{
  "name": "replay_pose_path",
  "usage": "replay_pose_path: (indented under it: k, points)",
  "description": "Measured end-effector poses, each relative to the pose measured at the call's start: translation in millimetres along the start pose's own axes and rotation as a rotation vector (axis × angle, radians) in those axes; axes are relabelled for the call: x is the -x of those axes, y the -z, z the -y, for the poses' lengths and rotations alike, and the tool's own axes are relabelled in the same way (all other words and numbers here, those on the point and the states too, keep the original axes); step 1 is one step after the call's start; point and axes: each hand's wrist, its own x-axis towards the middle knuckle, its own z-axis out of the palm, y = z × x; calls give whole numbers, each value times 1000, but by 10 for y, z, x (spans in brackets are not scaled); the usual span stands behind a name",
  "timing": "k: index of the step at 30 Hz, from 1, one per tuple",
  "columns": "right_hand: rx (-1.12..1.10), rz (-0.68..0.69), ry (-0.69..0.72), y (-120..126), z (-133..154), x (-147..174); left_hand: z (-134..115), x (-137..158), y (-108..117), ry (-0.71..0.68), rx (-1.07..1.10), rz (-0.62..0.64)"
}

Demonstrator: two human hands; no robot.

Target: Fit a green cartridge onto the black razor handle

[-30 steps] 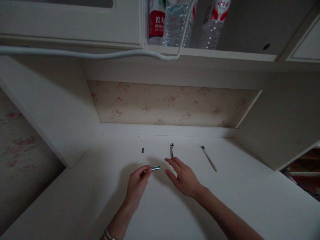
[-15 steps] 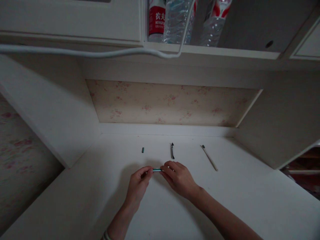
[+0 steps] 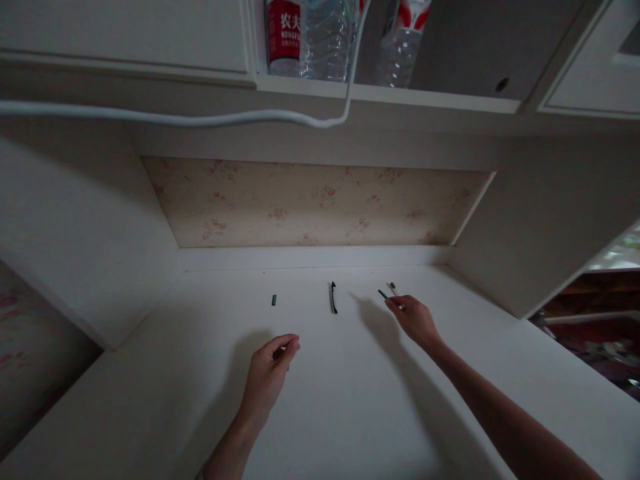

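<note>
My right hand [image 3: 414, 321] pinches a slim green stick [image 3: 383, 293] by its near end, over the far right part of the white tabletop. The stick's exact kind is too small to make out. Just behind it lies a toothbrush [image 3: 393, 287] with a dark head, its handle mostly hidden by my right hand. My left hand [image 3: 270, 367] hovers nearer to me with thumb and fingertips together, nothing visible between them. Beyond it lie a small dark green block [image 3: 274, 300] and a thin black razor-like handle [image 3: 333, 298].
A white cable [image 3: 200, 121] hangs across the view below the shelf. Water bottles [image 3: 325, 40] stand on the shelf above. Side panels [image 3: 530, 220] and a floral back wall [image 3: 320, 207] enclose the white tabletop [image 3: 320, 413].
My right hand has moved away to the right, carrying the slim green stick out of my left hand to beside the toothbrush. My left hand stays pinched near its place. The view has shifted right.
</note>
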Motion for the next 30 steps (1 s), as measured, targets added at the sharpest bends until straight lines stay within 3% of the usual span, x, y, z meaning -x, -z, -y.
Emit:
replay_pose_path:
  k: [6, 11, 20, 30]
  points:
    - [157, 34, -312, 66, -650, -248, 44, -18, -7, -45, -63, 25]
    - [205, 96, -461, -5, -874, -326, 75, -18, -26, -74, -117, 44]
    - [229, 132, -521, -144, -944, -387, 77, -9, -40, -136, -152, 61]
    - [218, 165, -502, -136, -961, -379, 118, -18, -52, -185, -181, 81]
